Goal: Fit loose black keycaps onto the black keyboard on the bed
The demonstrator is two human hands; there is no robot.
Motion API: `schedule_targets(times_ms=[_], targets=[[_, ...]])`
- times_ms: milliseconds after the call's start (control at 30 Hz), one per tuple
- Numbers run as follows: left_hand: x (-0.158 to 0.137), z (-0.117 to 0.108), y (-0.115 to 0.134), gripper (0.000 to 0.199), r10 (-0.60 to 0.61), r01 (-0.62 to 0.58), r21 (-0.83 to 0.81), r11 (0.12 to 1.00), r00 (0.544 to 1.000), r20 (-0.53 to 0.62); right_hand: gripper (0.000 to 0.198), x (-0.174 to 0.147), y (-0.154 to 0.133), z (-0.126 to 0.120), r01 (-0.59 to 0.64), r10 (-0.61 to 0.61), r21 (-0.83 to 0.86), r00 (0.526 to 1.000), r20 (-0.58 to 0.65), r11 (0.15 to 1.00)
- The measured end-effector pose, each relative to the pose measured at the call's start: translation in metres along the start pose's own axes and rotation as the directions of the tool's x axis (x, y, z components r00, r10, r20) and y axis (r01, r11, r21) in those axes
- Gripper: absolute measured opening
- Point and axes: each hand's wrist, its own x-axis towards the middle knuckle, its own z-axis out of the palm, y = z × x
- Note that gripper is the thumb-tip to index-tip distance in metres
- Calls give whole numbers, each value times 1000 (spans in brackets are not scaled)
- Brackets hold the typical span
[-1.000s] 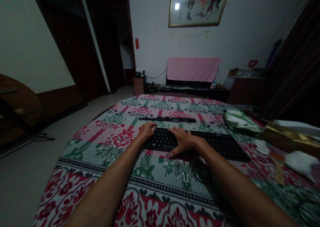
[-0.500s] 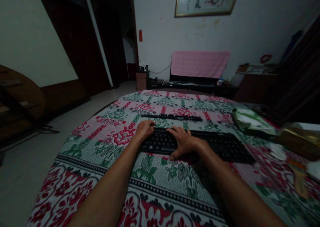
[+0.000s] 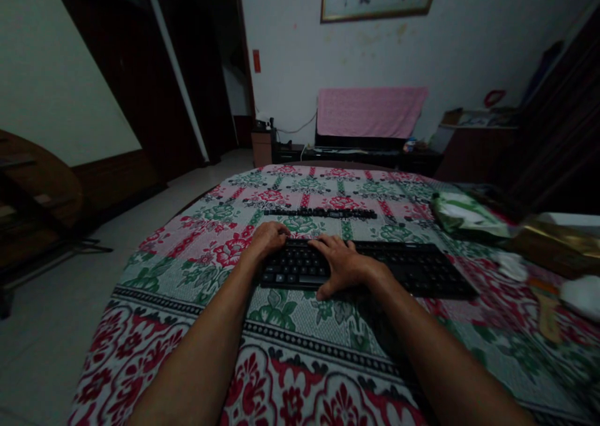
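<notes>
One black keyboard (image 3: 300,268) lies flat on the table, keys up, its long side running left to right in front of the person; both hands are at it. We see the left hand (image 3: 270,238) at the far left corner, fingers bent inward with their tips close to the far edge; the tips are partly hidden, so we can't tell whether they pinch anything. The right hand (image 3: 345,265) lies across the middle, fingers spread wide, tips toward the far edge and thumb by the near edge; we see it laid over the board, with no separate item visible in it. Keys show between the hands, and we get more of the board right of the right wrist. Just beyond it we have a row of small black pieces (image 3: 323,213), roughly in line with the far edge, apart from it. Underneath is a floral tablecloth (image 3: 162,288) in red, green, pink and white. To the right we note a flat brush (image 3: 548,313) with a pale handle, a crumpled white piece (image 3: 512,267), a green-and-white packet (image 3: 469,215) and a gold-coloured box (image 3: 548,243). Farther back, we log a pink cloth (image 3: 370,112) by the wall, below a framed picture (image 3: 379,1).
</notes>
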Motion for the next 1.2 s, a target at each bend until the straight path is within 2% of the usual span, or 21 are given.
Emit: schedule_targets(times_ms=[167, 367, 500, 600, 700, 800, 933, 1033, 1200], targets=[[-7, -6, -4, 31, -18, 15, -201, 979, 1000, -15, 116, -3, -3, 5, -17, 17, 0, 1000, -10, 1000], [-6, -13, -23, 42, -111, 85, -374, 924, 993, -49, 120, -6, -4, 5, -36, 37, 7, 999, -8, 999], [-6, -19, -35, 40, -209, 182, -566, 804, 978, 18, 119, -8, -6, 6, -37, 38, 22, 999, -28, 999], [-5, -27, -36, 37, -222, 183, -664, 725, 975, 26, 120, -8, -6, 8, -58, 59, 24, 998, -31, 998], [-5, -37, -30, 29, -203, 151, -666, 730, 979, -1, 119, -8, -4, 11, -53, 55, 29, 998, -43, 998], [-5, -43, -25, 24, -118, 93, -539, 837, 993, -12, 119, -7, 0, 15, -34, 36, 30, 997, -61, 999], [-9, -49, -21, 31, -175, 151, -387, 910, 984, -28, 118, -5, 6, 19, -2, 6, 31, 995, -101, 1000], [-13, -51, -17, 30, -197, 181, -424, 888, 980, 6, 115, -4, 8, 19, 10, -5, 36, 989, -145, 999], [-13, -42, -8, 19, -140, 124, -615, 779, 990, 23, 114, -1, 6, 16, -12, 19, 40, 985, -173, 999]])
